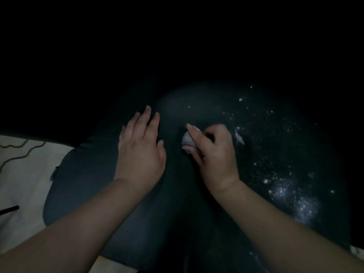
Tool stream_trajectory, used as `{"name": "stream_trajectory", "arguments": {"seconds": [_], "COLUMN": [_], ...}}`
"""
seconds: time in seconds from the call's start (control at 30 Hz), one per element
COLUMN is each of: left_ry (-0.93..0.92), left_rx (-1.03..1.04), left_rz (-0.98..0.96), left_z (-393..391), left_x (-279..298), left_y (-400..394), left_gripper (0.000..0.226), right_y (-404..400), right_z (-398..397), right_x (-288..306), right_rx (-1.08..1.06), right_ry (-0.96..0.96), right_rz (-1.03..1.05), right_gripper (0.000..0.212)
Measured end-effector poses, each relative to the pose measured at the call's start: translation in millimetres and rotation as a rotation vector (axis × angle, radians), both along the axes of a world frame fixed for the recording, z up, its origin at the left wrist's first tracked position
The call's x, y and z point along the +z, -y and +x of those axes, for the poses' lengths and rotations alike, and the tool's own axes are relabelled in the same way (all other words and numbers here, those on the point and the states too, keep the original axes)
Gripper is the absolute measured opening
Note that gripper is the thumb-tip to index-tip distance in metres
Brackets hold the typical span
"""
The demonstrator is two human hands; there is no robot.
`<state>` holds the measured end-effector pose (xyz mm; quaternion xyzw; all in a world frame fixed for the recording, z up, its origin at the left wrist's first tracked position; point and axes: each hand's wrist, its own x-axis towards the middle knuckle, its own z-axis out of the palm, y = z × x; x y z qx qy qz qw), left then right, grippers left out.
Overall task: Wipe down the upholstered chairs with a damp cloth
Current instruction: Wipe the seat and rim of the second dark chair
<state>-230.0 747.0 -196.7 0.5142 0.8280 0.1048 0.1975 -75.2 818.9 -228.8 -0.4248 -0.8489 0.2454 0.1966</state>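
Your left hand (140, 146) lies flat, fingers straight, on the dark chair seat (88, 178), likely bracing it, while your right hand (214, 154) grips the balled white cloth (187, 140) pressed mid-seat, white specks (291, 194) unwiped to its right.

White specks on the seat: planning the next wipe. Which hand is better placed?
Right hand: it already holds the cloth and is nearest the specks. The left hand rests flat, empty.
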Motion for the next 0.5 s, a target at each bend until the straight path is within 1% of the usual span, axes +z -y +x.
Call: {"name": "stream_trajectory", "arguments": {"seconds": [0.03, 0.1, 0.17, 0.2, 0.23, 0.27, 0.3, 0.33, 0.37, 0.4, 0.43, 0.47, 0.5], "left_ry": [-0.002, -0.012, -0.025, -0.025, -0.018, -0.009, -0.004, -0.004, -0.006, -0.01, -0.013, -0.016, -0.02], "left_rx": [0.002, -0.001, -0.004, -0.003, 0.001, 0.008, 0.014, 0.016, 0.015, 0.012, 0.013, 0.015, 0.02], "left_rz": [-0.002, -0.002, 0.01, 0.013, 0.009, 0.001, -0.006, -0.008, -0.006, -0.003, -0.005, -0.007, -0.008], "left_z": [-0.6, -0.8, -0.5, 0.4, 1.6, 2.8, 3.9, 5.2, 6.5, 7.6, 8.2, 8.5, 8.8], "left_x": [-0.2, -0.6, -1.3, -0.9, -0.2, 0.6, 1.6, 2.1, 1.9, 1.6, 1.0, 0.6, 0.4], "left_y": [-1.7, -4.5, -7.6, -9.6, -11.5, -13.4, -15.3, -17.0, -18.5, -19.6, -20.6, -21.4, -22.0], "left_gripper": [0.06, 0.059, 0.057, 0.058, 0.057, 0.057, 0.058, 0.06, 0.06, 0.06, 0.061, 0.061, 0.061], "right_y": [-16.6, -53.4, -84.8, -91.6, -91.0, -82.4, -68.9, -53.8, -35.7, -19.9, -11.2, -9.6, -17.9], "right_z": [-10.7, -29.4, -29.9, -21.8, -9.3, 4.8, 14.9, 22.3, 23.9, 23.7, 17.5, 11.2, 5.3], "right_x": [-0.2, 2.1, 0.0, -0.1, -0.6, -3.6, -7.9, -11.2, -12.5, -14.2, -11.4, -13.2, -10.0], "right_rx": [0.071, 0.114, -0.021, -0.138, -0.202, -0.235, -0.307, -0.32, -0.322, -0.29, -0.182, -0.049, 0.053], "right_ry": [0.0, 0.002, -0.011, -0.011, 0.01, 0.022, 0.027, 0.099, 0.153, 0.123, 0.109, 0.079, 0.013], "right_rz": [0.047, 0.107, 0.119, 0.141, 0.143, 0.118, 0.022, 0.048, 0.088, 0.112, 0.175, 0.222, 0.187], "right_gripper": [0.04, 0.036, 0.023, 0.018, 0.018, 0.021, 0.019, 0.015, 0.018, 0.018, 0.016, 0.026, 0.036]}}
